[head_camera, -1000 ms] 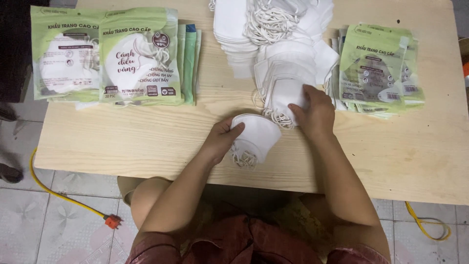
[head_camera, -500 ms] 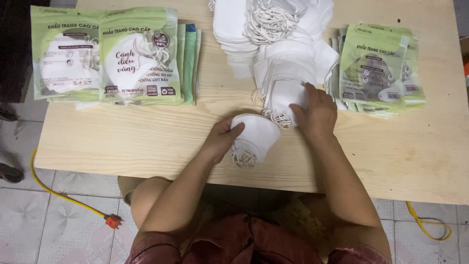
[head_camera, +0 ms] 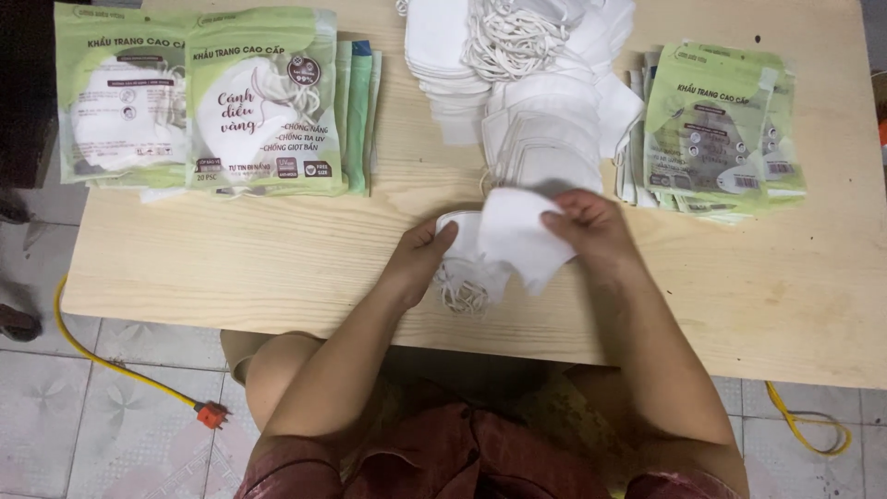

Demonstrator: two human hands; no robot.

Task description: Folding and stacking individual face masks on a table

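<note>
Two hands [head_camera: 504, 242] gripping white folded masks [head_camera: 513, 236], ear loops dangling

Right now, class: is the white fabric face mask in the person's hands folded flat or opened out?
Folded flat: the white fabric face mask shows as one flat panel, pinched by the right hand.

Bare wooden tabletop [head_camera: 259, 268] lies open left of the left hand [head_camera: 420, 259] and right of the right hand [head_camera: 591, 231], while passage beyond them is blocked by the heap of white masks [head_camera: 517, 83], flanked by green packets [head_camera: 203, 102] far left and flat green pouches [head_camera: 716, 129] far right.
</note>
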